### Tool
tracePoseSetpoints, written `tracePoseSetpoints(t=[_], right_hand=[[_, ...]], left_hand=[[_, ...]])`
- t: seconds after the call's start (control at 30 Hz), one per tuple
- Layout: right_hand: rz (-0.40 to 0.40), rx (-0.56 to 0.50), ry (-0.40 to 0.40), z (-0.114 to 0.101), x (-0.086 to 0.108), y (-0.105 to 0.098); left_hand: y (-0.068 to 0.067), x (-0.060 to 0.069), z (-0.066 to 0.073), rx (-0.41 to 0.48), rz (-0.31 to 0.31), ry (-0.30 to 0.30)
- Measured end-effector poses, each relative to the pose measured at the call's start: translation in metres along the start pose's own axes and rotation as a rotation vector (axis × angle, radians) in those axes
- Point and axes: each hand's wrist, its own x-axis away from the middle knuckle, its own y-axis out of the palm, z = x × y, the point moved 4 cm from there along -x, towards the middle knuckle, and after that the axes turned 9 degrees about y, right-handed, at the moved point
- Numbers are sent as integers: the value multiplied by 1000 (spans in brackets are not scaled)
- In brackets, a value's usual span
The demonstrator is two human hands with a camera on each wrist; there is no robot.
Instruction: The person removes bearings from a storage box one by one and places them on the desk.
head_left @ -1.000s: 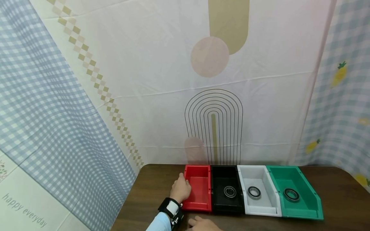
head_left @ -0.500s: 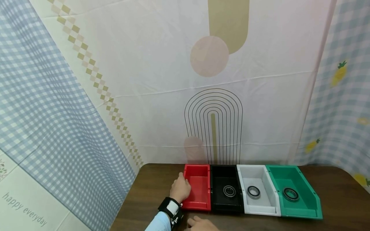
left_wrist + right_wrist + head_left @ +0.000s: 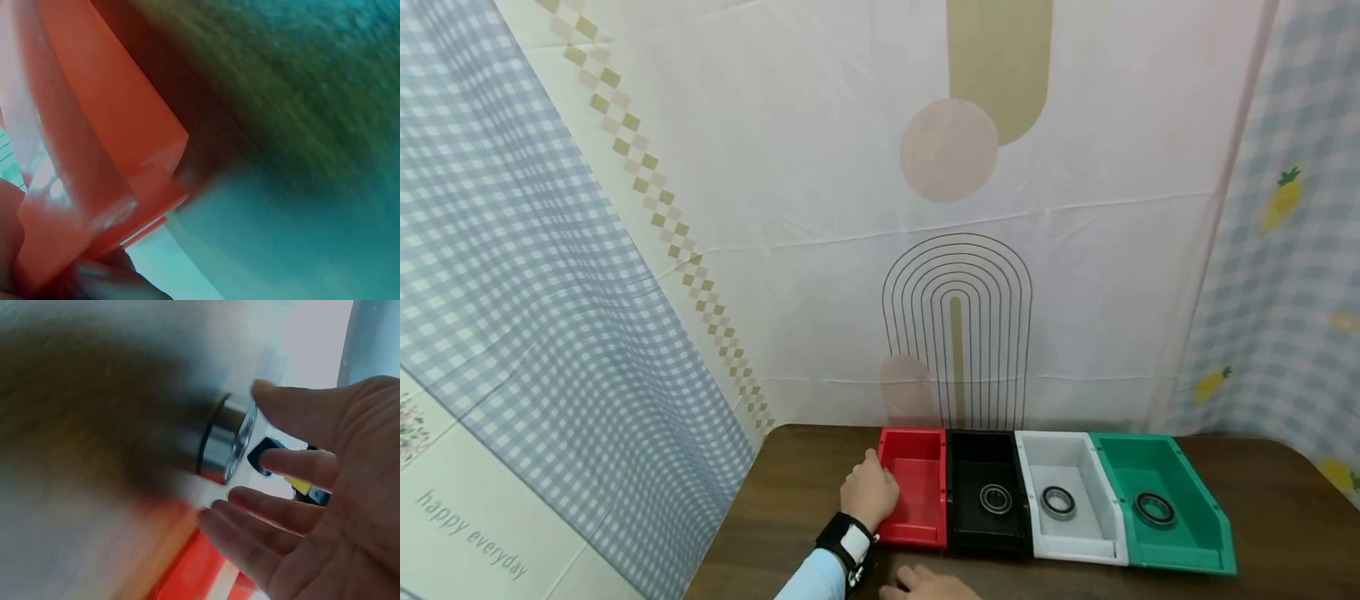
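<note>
My left hand (image 3: 869, 493) grips the left wall of the red bin (image 3: 917, 535); in the left wrist view its fingers (image 3: 115, 281) and thumb pinch the edge of the red bin (image 3: 119, 94). At the head view's bottom edge, partly cut off, is my right hand (image 3: 931, 587). The right wrist view shows the right hand (image 3: 331, 487) with fingers spread beside a shiny metal ring (image 3: 219, 440), with no grip on it. The head view does not show this ring.
Right of the red bin stand a black bin (image 3: 988, 540), a white bin (image 3: 1078, 548) and a green bin (image 3: 1187, 558), each with one bearing inside. A patterned cloth (image 3: 820, 317) hangs behind the brown table (image 3: 805, 458).
The right hand's fingers have shifted slightly to the right at the bottom edge. The left hand stays on the red bin, and the bins have not moved on the table.
</note>
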Motion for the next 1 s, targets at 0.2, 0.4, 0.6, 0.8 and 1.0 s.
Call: tracePoseSetpoints(t=[0.2, 0.4, 0.6, 0.8, 1.0], right_hand=[[59, -89, 73, -12, 28, -90], [204, -79, 247, 12, 63, -145], [510, 43, 358, 50, 100, -171], [594, 86, 494, 82, 128, -180], [546, 70, 542, 93, 135, -177]], left_hand=[[-7, 9, 4, -80, 64, 80], [-19, 21, 22, -178, 59, 195], [-39, 40, 49, -111, 1, 294], [-52, 65, 66, -11, -98, 346], [-52, 70, 69, 38, -126, 332]])
